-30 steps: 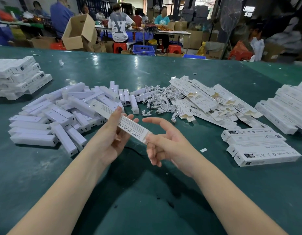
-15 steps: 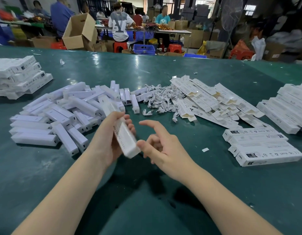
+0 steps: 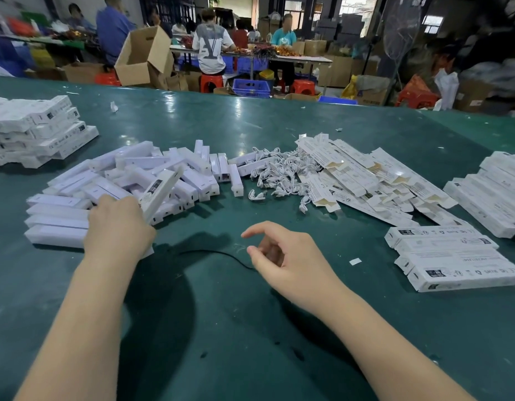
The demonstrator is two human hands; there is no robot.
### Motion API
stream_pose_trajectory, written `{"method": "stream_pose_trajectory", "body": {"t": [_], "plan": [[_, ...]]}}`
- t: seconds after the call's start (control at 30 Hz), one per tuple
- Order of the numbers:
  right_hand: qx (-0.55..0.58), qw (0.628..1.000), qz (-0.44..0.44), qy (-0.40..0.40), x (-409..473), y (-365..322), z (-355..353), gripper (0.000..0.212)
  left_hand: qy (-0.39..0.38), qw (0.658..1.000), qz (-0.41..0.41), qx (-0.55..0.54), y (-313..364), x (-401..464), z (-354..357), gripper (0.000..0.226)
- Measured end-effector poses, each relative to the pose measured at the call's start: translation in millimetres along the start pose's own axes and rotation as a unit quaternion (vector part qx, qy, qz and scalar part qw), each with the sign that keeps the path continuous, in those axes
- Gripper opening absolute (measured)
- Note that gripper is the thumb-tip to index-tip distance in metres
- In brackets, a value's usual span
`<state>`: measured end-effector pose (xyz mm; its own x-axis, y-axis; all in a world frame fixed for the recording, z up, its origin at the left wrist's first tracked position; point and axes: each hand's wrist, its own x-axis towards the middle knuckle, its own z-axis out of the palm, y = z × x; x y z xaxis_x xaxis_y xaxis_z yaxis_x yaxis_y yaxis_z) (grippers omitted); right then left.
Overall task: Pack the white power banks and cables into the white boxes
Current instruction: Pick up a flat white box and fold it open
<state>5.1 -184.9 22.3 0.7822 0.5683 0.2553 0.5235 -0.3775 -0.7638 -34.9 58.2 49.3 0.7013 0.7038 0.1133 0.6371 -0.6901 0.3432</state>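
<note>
My left hand [image 3: 117, 224] grips a long white box [image 3: 160, 192] that tilts up and to the right, and it reaches over the near edge of the pile of white power banks [image 3: 129, 180]. My right hand [image 3: 282, 256] hovers above the green table with loosely curled fingers and holds nothing. A heap of coiled white cables [image 3: 279, 175] lies in the middle. To its right spreads a pile of flat unfolded white boxes [image 3: 366, 175].
Closed white boxes are stacked at the near right [image 3: 452, 261], far right [image 3: 496, 192] and far left [image 3: 33, 131]. A thin dark cable [image 3: 218, 253] lies on the green table [image 3: 250, 342] between my hands. People sit at tables behind, among cardboard cartons.
My left hand has carried the box left and away to the power bank pile, tilting it upright. My right hand has let go of the box's end and drawn back to the right.
</note>
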Motion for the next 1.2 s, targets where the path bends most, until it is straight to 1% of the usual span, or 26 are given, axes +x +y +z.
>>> {"method": "stream_pose_trajectory", "body": {"t": [0.03,0.13,0.3,0.4,0.5,0.53,0.6,0.67,0.73,0.8,0.83,0.87,0.93,0.97,1.0,1.07,1.1,1.2], "plan": [[0.003,1.000,0.002,0.000,0,0,0,0.016,0.006,1.000,0.011,-0.008,1,0,1,0.016],[0.015,1.000,0.006,0.006,1,-1,-2,0.017,0.019,0.999,0.043,-0.008,6,-4,5,0.028],[0.015,1.000,0.009,0.019,2,-1,-3,0.017,0.036,0.995,0.098,-0.007,17,-10,13,0.025],[0.013,0.999,0.014,0.029,3,1,-2,0.017,0.009,0.988,0.141,-0.060,26,-15,15,0.024],[-0.006,0.999,0.020,0.046,5,3,-1,0.018,-0.028,0.971,0.203,-0.127,41,-30,18,0.018],[-0.019,0.998,0.024,0.046,5,3,-1,0.019,-0.034,0.961,0.234,-0.143,45,-35,19,0.015],[-0.034,0.998,0.029,0.045,7,3,0,0.020,-0.057,0.934,0.288,-0.203,51,-43,20,0.015],[0.001,0.997,0.046,0.054,9,3,2,0.019,-0.098,0.897,0.302,-0.307,54,-49,19,0.018],[0.113,0.989,0.089,0.035,10,-1,0,0.017,-0.139,0.852,0.288,-0.414,55,-53,17,0.026],[0.270,0.954,0.126,-0.018,10,-5,-6,0.023,-0.155,0.821,0.278,-0.474,56,-55,18,0.035],[0.326,0.935,0.135,-0.038,9,-7,-9,0.026,-0.156,0.811,0.278,-0.491,56,-55,19,0.038],[0.353,0.924,0.137,-0.048,9,-8,-12,0.029,-0.158,0.802,0.279,-0.503,57,-55,19,0.039],[0.355,0.922,0.146,-0.045,9,-10,-16,0.029,-0.158,0.791,0.276,-0.522,59,-56,19,0.035],[0.345,0.925,0.154,-0.032,10,-9,-17,0.026,-0.146,0.791,0.271,-0.529,59,-57,20,0.030],[0.330,0.929,0.166,-0.010,11,-9,-19,0.024,-0.115,0.799,0.266,-0.527,59,-58,22,0.024],[0.312,0.929,0.195,0.041,13,-7,-24,0.027,-0.021,0.835,0.261,-0.484,58,-57,23,0.010],[0.324,0.921,0.205,0.062,14,-7,-27,0.029,0.016,0.854,0.257,-0.453,57,-57,24,0.009],[0.397,0.880,0.235,0.116,15,-5,-35,0.034,0.061,0.887,0.247,-0.384,57,-56,24,0.031]]}}
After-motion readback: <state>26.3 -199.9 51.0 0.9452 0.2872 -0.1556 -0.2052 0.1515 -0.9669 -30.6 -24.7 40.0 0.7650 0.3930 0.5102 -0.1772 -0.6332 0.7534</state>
